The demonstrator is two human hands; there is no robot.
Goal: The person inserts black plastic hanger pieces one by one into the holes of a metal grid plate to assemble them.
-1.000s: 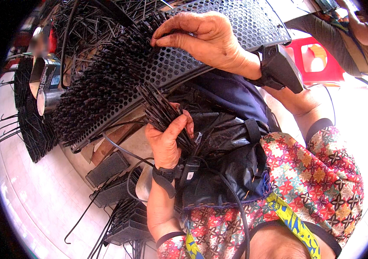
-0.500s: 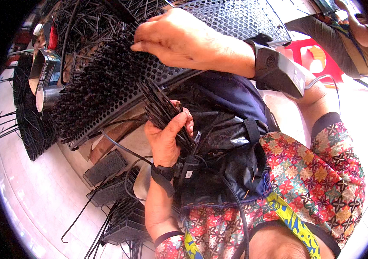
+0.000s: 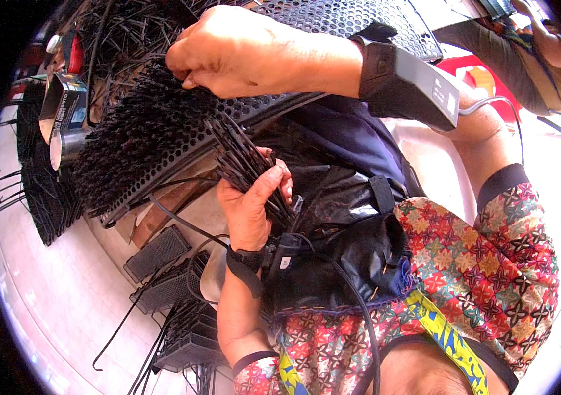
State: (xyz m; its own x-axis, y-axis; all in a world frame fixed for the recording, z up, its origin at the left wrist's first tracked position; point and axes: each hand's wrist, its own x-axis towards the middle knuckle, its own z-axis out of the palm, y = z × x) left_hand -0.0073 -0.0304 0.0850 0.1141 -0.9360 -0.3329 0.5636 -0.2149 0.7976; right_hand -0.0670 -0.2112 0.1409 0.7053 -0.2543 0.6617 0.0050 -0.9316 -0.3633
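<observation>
My left hand (image 3: 254,201) is wrapped round a bundle of thin black sticks (image 3: 237,155), held upright in front of the black apron on my lap. Above it, my right hand (image 3: 231,56) is curled over a black perforated tray (image 3: 254,105), fingertips close together and turned down. Whatever those fingers pinch is hidden behind the hand. Many black sticks (image 3: 135,131) stand packed in the holes of the tray's left part, just below and left of my right hand. The tray's right part (image 3: 372,29) shows bare holes.
Loose black sticks (image 3: 142,39) lie heaped beyond the tray. At the left are a small box (image 3: 66,108) and a metal cylinder (image 3: 70,148). Black mesh trays (image 3: 158,253) sit on the floor lower left. Another person's leg (image 3: 504,59) and a red stool (image 3: 501,85) are upper right.
My right hand has moved left along the tray, over the packed sticks. My left hand keeps its bundle and has shifted only slightly.
</observation>
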